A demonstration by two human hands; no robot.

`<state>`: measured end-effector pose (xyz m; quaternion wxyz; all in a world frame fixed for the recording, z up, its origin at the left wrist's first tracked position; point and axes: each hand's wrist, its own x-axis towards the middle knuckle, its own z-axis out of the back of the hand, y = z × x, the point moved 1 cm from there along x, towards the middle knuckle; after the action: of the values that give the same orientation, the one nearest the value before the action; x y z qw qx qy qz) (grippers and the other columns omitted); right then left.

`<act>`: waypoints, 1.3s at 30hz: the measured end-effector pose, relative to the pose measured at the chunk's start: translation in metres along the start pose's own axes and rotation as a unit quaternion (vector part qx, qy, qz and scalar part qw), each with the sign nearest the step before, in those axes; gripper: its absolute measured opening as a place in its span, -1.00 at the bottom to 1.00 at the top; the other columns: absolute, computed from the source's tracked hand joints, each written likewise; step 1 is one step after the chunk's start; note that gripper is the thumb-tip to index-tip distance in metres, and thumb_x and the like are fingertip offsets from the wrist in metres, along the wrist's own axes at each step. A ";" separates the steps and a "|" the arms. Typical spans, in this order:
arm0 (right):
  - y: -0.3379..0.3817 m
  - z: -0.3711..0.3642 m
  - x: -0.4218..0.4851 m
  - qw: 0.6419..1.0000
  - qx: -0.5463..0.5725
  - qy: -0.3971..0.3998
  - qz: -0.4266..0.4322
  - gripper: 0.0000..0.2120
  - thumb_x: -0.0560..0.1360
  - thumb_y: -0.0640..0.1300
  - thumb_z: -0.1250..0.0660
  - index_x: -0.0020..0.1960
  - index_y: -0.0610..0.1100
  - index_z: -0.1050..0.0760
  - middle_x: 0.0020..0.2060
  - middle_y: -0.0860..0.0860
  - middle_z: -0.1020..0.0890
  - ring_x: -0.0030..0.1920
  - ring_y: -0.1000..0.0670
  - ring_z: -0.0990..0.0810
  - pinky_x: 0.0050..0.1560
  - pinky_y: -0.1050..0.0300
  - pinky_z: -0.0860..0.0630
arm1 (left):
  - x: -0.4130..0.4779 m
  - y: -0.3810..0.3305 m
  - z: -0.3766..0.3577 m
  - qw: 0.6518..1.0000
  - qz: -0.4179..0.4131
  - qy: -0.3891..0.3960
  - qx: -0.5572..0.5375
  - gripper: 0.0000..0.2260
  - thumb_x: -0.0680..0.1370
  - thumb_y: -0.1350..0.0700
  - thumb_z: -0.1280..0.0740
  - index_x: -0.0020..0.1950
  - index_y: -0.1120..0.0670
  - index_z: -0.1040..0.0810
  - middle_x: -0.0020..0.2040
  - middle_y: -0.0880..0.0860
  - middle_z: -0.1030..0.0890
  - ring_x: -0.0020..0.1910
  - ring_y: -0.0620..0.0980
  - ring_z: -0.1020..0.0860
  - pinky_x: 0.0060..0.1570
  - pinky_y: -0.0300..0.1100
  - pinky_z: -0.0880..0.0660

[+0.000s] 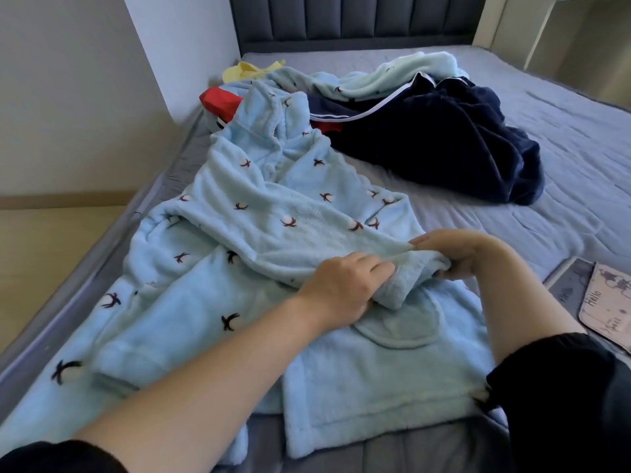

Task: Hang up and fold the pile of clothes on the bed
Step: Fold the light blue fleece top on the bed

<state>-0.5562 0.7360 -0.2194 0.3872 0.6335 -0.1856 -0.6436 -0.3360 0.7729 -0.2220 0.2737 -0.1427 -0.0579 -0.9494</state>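
Currently my left hand (341, 291) and right hand (457, 254) both pinch a sleeve cuff (406, 281) of the light blue fleece robe (239, 233), spread on the bed (563, 158) in front of the clothes pile (426, 145).

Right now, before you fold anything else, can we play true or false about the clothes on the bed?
1. Both hands hold the sleeve of the light blue fleece top. True: the left hand and right hand grip the sleeve near its end, over the light blue fleece top.
2. The navy garment is neatly folded. False: the navy garment lies crumpled in a heap.
3. A yellow garment lies near the headboard. True: the yellow garment is at the far end, by the headboard.
4. The fleece top is plain. False: it has small dark-and-white prints.
5. The "Hello" mat lies on the pile. False: the mat is at the right edge, apart from the clothes.
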 end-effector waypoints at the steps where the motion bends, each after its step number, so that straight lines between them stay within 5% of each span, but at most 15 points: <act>1: 0.000 0.000 -0.001 1.000 0.002 0.006 0.003 -0.94 0.53 -0.32 -0.24 -0.08 -0.25 -0.48 -0.35 -0.10 -0.52 -0.46 0.05 -0.48 -0.51 0.27 -0.41 | 0.002 -0.002 0.004 0.999 0.004 -0.035 -0.039 -0.78 0.36 0.25 -0.36 0.00 0.20 -0.55 -0.12 0.13 -0.59 -0.16 0.18 -0.54 -0.31 -0.10 -0.38; 4: 0.002 -0.004 -0.006 0.988 -0.148 0.027 -0.019 -0.92 0.52 -0.31 -0.27 -0.13 -0.23 -0.52 -0.41 -0.08 -0.51 -0.49 0.05 -0.44 -0.53 0.26 -0.35 | 0.012 0.003 0.019 0.977 0.049 0.015 -0.208 -0.88 0.35 0.11 -0.27 -0.35 0.10 -0.38 -0.42 0.03 -0.44 -0.38 0.08 -0.40 -0.36 -0.13 -0.21; 6: 0.004 -0.007 -0.010 0.952 -0.302 0.007 -0.050 -0.95 0.49 -0.27 -0.35 -0.06 -0.20 -0.57 -0.35 -0.07 -0.63 -0.41 -0.01 -0.56 -0.44 0.19 -0.47 | 0.015 0.002 0.020 0.944 0.063 0.187 -0.264 -0.79 0.44 0.01 -0.24 -0.37 0.05 -0.38 -0.39 -0.03 -0.46 -0.35 -0.03 -0.42 -0.30 -0.20 -0.30; 8: 0.012 -0.012 -0.009 0.912 -0.402 -0.045 -0.064 -0.91 0.49 -0.22 -0.38 -0.03 -0.21 -0.56 -0.25 -0.12 -0.68 -0.27 -0.09 -0.66 -0.28 0.09 -0.60 | 0.012 0.004 0.014 0.890 0.045 0.353 -0.285 -0.78 0.59 0.01 -0.23 -0.02 0.07 -0.63 0.08 -0.03 -0.63 0.08 -0.10 -0.55 0.14 -0.21 -0.41; 9: 0.018 -0.016 -0.009 0.888 -0.449 -0.087 -0.049 -0.91 0.50 -0.22 -0.34 -0.03 -0.22 -0.55 -0.22 -0.13 -0.67 -0.22 -0.10 -0.66 -0.19 0.05 -0.62 | 0.011 0.010 0.011 0.873 0.056 0.370 -0.312 -0.76 0.62 0.08 -0.21 0.16 0.08 -0.62 0.27 -0.05 -0.56 0.26 -0.14 -0.48 0.32 -0.23 -0.32; 12: 0.039 -0.036 0.006 0.809 -0.496 -0.291 0.119 -0.75 0.51 -0.27 -0.15 0.14 -0.22 -0.49 0.06 -0.14 -0.58 0.06 -0.12 -0.56 0.02 0.07 -0.50 | 0.007 0.043 0.016 0.872 0.198 0.185 -0.408 -0.71 0.56 0.27 -0.19 0.14 0.09 -0.65 0.14 -0.02 -0.65 0.13 -0.20 -0.55 0.26 -0.26 -0.40; 14: 0.042 -0.064 0.015 0.798 -0.410 -0.350 0.269 -0.60 0.54 -0.24 -0.12 0.37 -0.16 -0.35 0.33 -0.11 -0.41 0.33 -0.15 -0.36 0.21 0.09 -0.32 | 0.000 0.076 0.008 0.914 0.289 0.045 -0.281 -0.69 0.57 0.20 -0.18 0.23 0.05 -0.60 0.22 0.01 -0.60 0.22 -0.08 -0.51 0.27 -0.18 -0.38; 15: 0.037 -0.079 0.021 0.797 -0.404 -0.327 0.309 -0.57 0.58 -0.17 -0.11 0.44 -0.12 -0.26 0.42 -0.08 -0.33 0.41 -0.13 -0.25 0.30 0.05 -0.24 | -0.009 0.092 0.000 0.935 0.311 0.039 -0.168 -0.66 0.60 0.12 -0.15 0.35 0.00 -0.50 0.36 0.03 -0.48 0.35 -0.01 -0.40 0.34 -0.13 -0.30; 17: 0.017 -0.105 0.037 0.794 -0.488 -0.238 0.275 -0.52 0.64 0.02 0.01 0.53 -0.01 -0.06 0.53 -0.01 -0.13 0.51 -0.07 -0.07 0.46 -0.07 -0.03 | -0.037 0.122 -0.018 0.930 0.349 0.116 -0.022 -0.55 0.64 -0.09 -0.01 0.54 -0.09 -0.14 0.57 -0.02 -0.09 0.53 0.02 -0.04 0.47 0.05 -0.02; 19: -0.004 -0.113 0.049 0.794 -0.543 -0.198 0.189 -0.48 0.63 0.14 0.14 0.56 0.08 0.11 0.56 0.06 0.04 0.54 -0.03 0.06 0.49 -0.13 0.10 | -0.066 0.150 -0.030 0.900 0.407 0.157 -0.006 -0.47 0.62 -0.22 0.12 0.56 -0.12 0.08 0.58 -0.07 0.13 0.54 0.02 0.16 0.48 0.14 0.11; 24: 0.023 -0.127 0.065 0.735 -0.585 -0.296 0.172 -0.50 0.61 0.01 0.14 0.52 -0.07 -0.02 0.54 0.00 -0.03 0.53 -0.09 0.05 0.47 -0.21 0.14 | -0.083 0.203 -0.032 0.868 0.478 0.133 0.026 -0.46 0.61 -0.23 0.16 0.56 -0.10 0.05 0.58 -0.04 0.09 0.54 0.06 0.21 0.45 0.19 0.17; 29: 0.089 -0.163 0.099 0.762 -0.527 -0.276 0.256 -0.54 0.63 0.02 0.03 0.49 -0.11 -0.10 0.53 -0.02 -0.05 0.51 -0.07 -0.01 0.46 -0.10 0.01 | -0.058 0.247 -0.029 0.869 0.479 0.114 0.042 -0.50 0.63 -0.18 0.12 0.56 -0.08 0.01 0.58 -0.04 0.06 0.54 0.05 0.18 0.46 0.15 0.20; 33: 0.114 -0.191 0.135 0.737 -0.544 -0.231 0.330 -0.49 0.64 0.08 0.08 0.55 -0.03 0.00 0.56 0.04 0.04 0.54 -0.01 0.11 0.49 -0.05 0.18 | -0.065 0.279 -0.031 0.894 0.432 0.110 0.051 -0.50 0.63 -0.19 0.13 0.56 -0.10 0.02 0.58 -0.11 0.06 0.54 0.01 0.19 0.44 0.15 0.26; 37: 0.118 -0.183 0.169 0.757 -0.553 -0.225 0.267 -0.44 0.62 0.19 0.15 0.56 0.01 0.02 0.56 0.09 0.03 0.54 0.07 0.10 0.50 -0.05 0.20 | -0.128 0.318 -0.039 0.850 0.509 0.133 0.005 -0.47 0.62 -0.21 0.19 0.57 -0.07 0.03 0.58 -0.10 0.02 0.55 0.01 0.09 0.48 0.10 0.14; 39: 0.116 -0.180 0.180 0.769 -0.546 -0.238 0.232 -0.42 0.61 0.20 0.16 0.57 0.00 0.05 0.56 0.09 0.04 0.54 0.09 0.10 0.50 -0.07 0.20 | -0.152 0.323 -0.042 0.862 0.505 0.054 0.000 -0.48 0.64 -0.15 0.11 0.54 0.04 -0.15 0.55 -0.01 -0.17 0.53 0.03 -0.06 0.48 0.02 -0.01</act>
<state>-0.3344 0.5759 -0.2787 0.7490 0.0799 -0.0304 -0.6571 -0.0503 0.5690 -0.2976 0.7181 -0.1004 0.0365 -0.6877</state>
